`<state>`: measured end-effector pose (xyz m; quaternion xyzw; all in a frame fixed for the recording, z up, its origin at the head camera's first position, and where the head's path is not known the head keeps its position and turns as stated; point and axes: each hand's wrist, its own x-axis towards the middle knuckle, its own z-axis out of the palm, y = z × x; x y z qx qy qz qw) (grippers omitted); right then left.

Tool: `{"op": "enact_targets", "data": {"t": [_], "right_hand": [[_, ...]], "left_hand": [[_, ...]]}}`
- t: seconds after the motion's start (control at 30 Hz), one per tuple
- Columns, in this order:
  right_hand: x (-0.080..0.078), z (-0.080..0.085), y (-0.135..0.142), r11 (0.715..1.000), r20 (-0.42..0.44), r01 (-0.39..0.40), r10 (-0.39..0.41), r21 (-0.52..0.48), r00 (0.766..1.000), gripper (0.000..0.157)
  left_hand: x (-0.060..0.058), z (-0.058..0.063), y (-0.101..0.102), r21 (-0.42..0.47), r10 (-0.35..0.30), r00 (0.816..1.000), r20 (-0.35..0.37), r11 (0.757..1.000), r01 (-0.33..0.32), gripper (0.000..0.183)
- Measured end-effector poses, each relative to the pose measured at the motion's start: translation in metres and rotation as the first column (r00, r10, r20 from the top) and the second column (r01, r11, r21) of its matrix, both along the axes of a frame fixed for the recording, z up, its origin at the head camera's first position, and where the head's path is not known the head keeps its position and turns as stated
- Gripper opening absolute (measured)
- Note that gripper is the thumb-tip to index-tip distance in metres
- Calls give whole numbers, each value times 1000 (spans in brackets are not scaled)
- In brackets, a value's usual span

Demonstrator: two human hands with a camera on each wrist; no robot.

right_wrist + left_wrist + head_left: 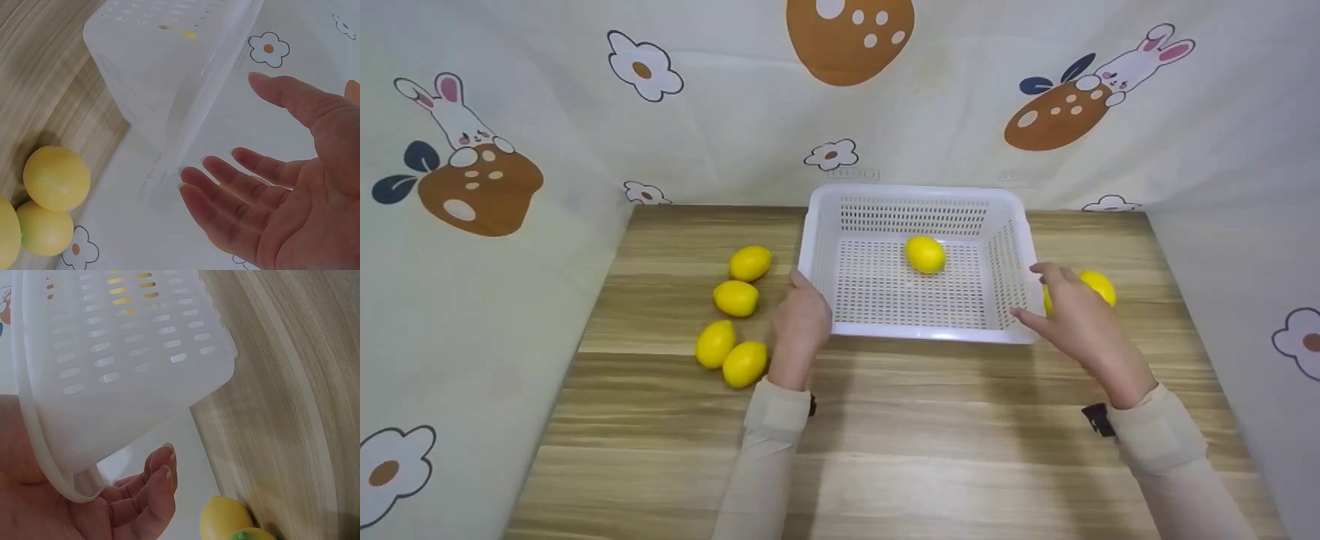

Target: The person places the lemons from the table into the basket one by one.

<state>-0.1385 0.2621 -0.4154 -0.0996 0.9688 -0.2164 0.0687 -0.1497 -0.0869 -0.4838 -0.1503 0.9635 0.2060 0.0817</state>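
Observation:
A white plastic basket (915, 334) with slotted walls has one lemon (925, 255) inside. My left hand (802, 319) grips the basket's left rim; in the left wrist view the rim runs between thumb and curled fingers (160, 489). By the right rim, my right hand (1076, 319) holds nothing, its thumb and fingers spread. The right wrist view shows a gap between that hand (281, 185) and the basket (163, 73). Partly behind the right hand in the head view are lemons (1099, 286); the right wrist view shows three lemons (56, 178) there.
Several lemons (736, 298) lie left of the basket on the wood-grain table (930, 450). Pale cloth (735, 112) printed with rabbits and flowers hangs behind the table and at both sides. Dark wrist straps (1099, 420) show at the cuffs.

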Motion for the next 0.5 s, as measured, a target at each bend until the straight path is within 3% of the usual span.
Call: {"op": "enact_targets", "data": {"t": [0.27,0.5], "right_hand": [[7,-3,7,1000,22,17,-17,-17,1000,74],[12,-3,12,999,7,29,-28,-26,1000,73]], "left_hand": [[5,1,-1,45,-6,997,-71,999,9,47],[3,2,0,69,19,999,-39,997,-16,46]]}}
